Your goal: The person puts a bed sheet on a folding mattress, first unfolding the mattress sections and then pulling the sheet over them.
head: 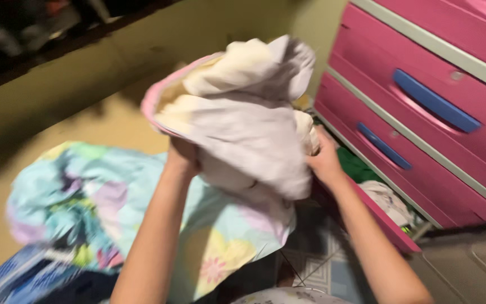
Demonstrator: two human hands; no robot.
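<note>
White cloth bundle point(243, 107) raised, frame centre.
Left hand point(182, 157) and right hand point(324, 160) clutching bundle's underside; open pink drawer point(383, 222) lower right.

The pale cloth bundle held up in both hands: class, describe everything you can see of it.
The pale cloth bundle is soft, crumpled fabric, mostly whitish-lilac with cream folds and a pink edge on its left side. It is blurred, so its kind is unclear. It is held raised above the floral sheet, gripped from below by the left hand and at its right side by the right hand, beside the pink drawers.
</note>
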